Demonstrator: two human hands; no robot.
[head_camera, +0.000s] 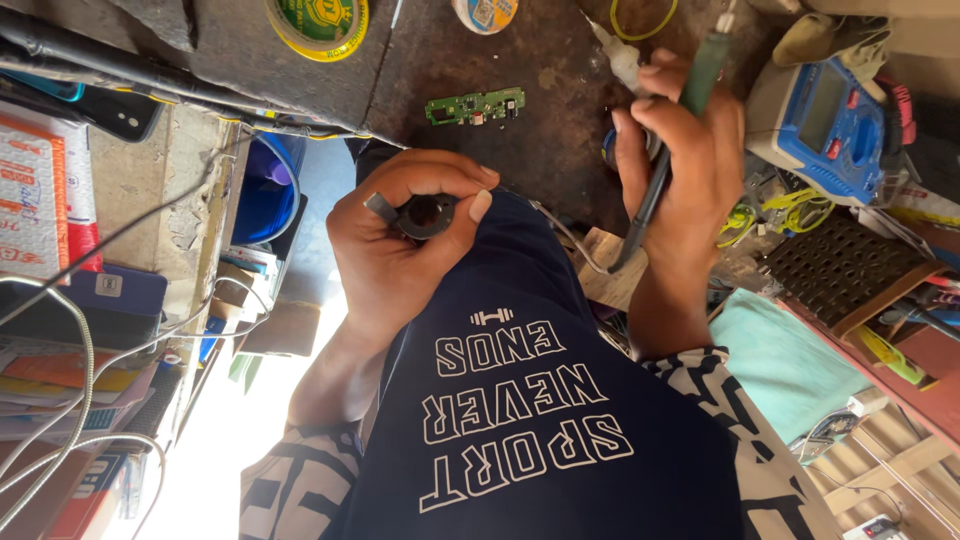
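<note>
Bench is pretty cluttered: a small green circuit board (476, 106) lies on the dark worktop (450, 50) just above the hands, a yellow-rimmed tape roll (318, 22) sits at the top edge, and a blue multimeter (828, 125) is off to the right next to a dark perforated block (840, 268). Loose white cables (70, 400) sprawl on the left. The left hand (400, 235) is curled in, thumb and fingertips pinching a small dark ring-shaped part (425, 215) over the knee. The right hand (680, 165) is wrapped in a fist around a soldering iron (665, 160), tip angled down near a wood scrap (608, 270).
</note>
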